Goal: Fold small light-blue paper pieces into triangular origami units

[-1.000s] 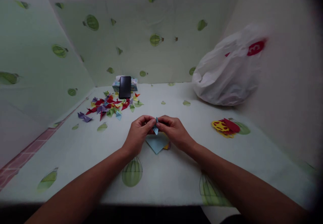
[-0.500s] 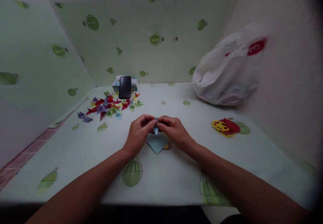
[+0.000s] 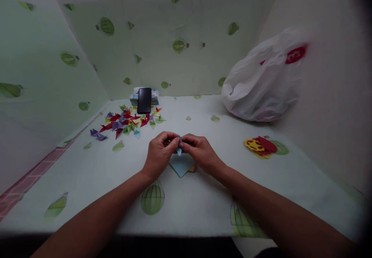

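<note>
Between my two hands is a small folded piece of light blue origami paper, a narrow pointed shape with its tip toward me. My left hand pinches it from the left with thumb and fingers. From the right, my right hand pinches the same piece; the fingertips of both hands nearly meet and cover most of it. Just below, flat on the table, lies a light blue paper sheet, its corner pointing at me. A yellow paper edge peeks out from under its right side.
Left of centre lies a pile of colourful folded paper birds. Behind it a black phone leans on a tissue box. On the right are red and yellow paper cut-outs and a white plastic bag against the wall.
Both hands stay in nearly the same place, still pinching the folded blue paper. Its visible tip has shifted and turned very slightly.
</note>
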Demonstrator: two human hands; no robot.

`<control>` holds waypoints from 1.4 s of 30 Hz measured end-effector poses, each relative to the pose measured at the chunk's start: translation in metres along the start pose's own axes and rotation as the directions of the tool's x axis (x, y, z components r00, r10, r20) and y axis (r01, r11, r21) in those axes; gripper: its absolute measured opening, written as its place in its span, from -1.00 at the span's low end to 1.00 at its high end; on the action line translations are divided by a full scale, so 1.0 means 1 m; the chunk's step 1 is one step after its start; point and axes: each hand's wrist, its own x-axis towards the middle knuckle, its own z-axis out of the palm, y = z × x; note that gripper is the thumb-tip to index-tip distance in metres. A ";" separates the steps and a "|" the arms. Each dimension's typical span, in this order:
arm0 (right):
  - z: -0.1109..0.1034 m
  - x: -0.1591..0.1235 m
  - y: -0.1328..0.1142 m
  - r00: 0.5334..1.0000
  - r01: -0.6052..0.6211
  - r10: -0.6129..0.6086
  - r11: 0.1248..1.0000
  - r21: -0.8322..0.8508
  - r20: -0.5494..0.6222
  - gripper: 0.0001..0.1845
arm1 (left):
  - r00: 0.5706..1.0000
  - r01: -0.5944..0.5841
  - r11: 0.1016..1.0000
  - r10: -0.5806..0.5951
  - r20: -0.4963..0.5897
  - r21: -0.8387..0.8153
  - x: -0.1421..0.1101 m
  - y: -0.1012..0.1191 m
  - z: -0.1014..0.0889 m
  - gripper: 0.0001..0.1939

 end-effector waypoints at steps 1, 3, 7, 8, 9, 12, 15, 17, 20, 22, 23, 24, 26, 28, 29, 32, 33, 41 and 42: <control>0.000 0.000 0.000 1.000 0.005 -0.005 1.000 -0.006 0.002 -0.82 | 1.000 0.003 1.000 -0.003 0.005 -0.015 0.000 0.000 0.000 -0.82; 0.000 0.000 0.000 1.000 0.014 -0.014 1.000 -0.020 0.005 -0.82 | 1.000 0.011 0.999 -0.011 0.010 -0.034 0.000 -0.001 0.000 -0.81; -0.001 0.000 0.000 1.000 0.026 -0.026 0.998 -0.053 0.003 -0.83 | 0.999 0.051 0.996 -0.050 0.016 -0.071 0.001 -0.005 0.000 -0.80; -0.001 0.000 0.000 1.000 0.030 -0.030 0.997 -0.064 0.002 -0.83 | 0.998 0.059 0.995 -0.058 0.019 -0.082 0.001 -0.005 0.000 -0.80; -0.001 0.000 0.000 0.999 0.034 -0.034 0.997 -0.075 0.003 -0.83 | 0.998 0.063 0.994 -0.062 0.022 -0.092 0.001 -0.006 -0.001 -0.79; -0.001 0.000 0.000 0.999 0.049 -0.049 0.995 -0.092 0.008 -0.84 | 0.998 0.064 0.992 -0.062 0.027 -0.109 0.001 -0.006 -0.001 -0.79; -0.001 0.000 0.000 0.998 0.057 -0.057 0.994 -0.095 0.012 -0.83 | 0.998 0.056 0.992 -0.053 0.030 -0.115 0.001 -0.005 -0.001 -0.80; -0.001 0.000 0.000 0.998 0.060 -0.059 0.994 -0.096 0.014 -0.83 | 0.998 0.049 0.993 -0.045 0.034 -0.111 0.001 -0.005 -0.001 -0.81; -0.001 0.000 0.000 0.998 0.062 -0.061 0.993 -0.102 0.015 -0.83 | 0.998 0.045 0.992 -0.041 0.042 -0.115 0.001 -0.006 -0.002 -0.81; -0.001 0.000 0.000 0.998 0.056 -0.055 0.992 -0.109 0.014 -0.84 | 0.998 0.048 0.992 -0.043 0.048 -0.117 0.002 -0.006 -0.002 -0.80; -0.001 -0.001 -0.001 0.999 0.049 -0.048 0.993 -0.104 0.015 -0.83 | 0.998 0.051 0.992 -0.046 0.049 -0.119 0.002 -0.005 -0.002 -0.80; 0.000 -0.001 -0.001 0.999 0.038 -0.037 0.996 -0.079 0.015 -0.82 | 0.998 0.054 0.991 -0.048 0.050 -0.120 0.002 -0.005 -0.003 -0.80; 0.001 -0.001 -0.003 1.000 -0.002 0.001 0.999 0.038 0.019 -0.75 | 0.998 0.056 0.991 -0.051 0.046 -0.123 0.003 -0.004 -0.003 -0.80; 0.002 -0.002 -0.004 0.998 -0.062 0.055 0.979 0.196 0.038 -0.68 | 0.998 0.057 0.990 -0.052 0.042 -0.125 0.004 -0.004 -0.003 -0.80; 0.002 -0.002 -0.005 0.995 -0.092 0.083 0.962 0.258 0.047 -0.67 | 0.998 0.056 0.990 -0.051 0.042 -0.129 0.005 -0.004 -0.003 -0.79; 0.002 -0.003 -0.005 0.989 -0.146 0.138 0.931 0.336 0.046 -0.71 | 0.997 0.055 0.989 -0.048 0.054 -0.138 0.005 -0.005 -0.003 -0.78; 0.002 -0.003 -0.005 0.988 -0.152 0.145 0.927 0.343 0.044 -0.73 | 0.997 0.052 0.989 -0.045 0.058 -0.136 0.005 -0.006 -0.003 -0.79; 0.001 -0.002 0.000 0.986 -0.166 0.164 0.918 0.361 0.036 -0.78 | 0.997 0.043 0.991 -0.035 0.067 -0.124 0.004 -0.007 -0.003 -0.82; 0.001 -0.001 0.000 0.986 -0.167 0.166 0.919 0.358 0.033 -0.79 | 0.997 0.044 0.991 -0.035 0.071 -0.127 0.004 -0.006 -0.003 -0.82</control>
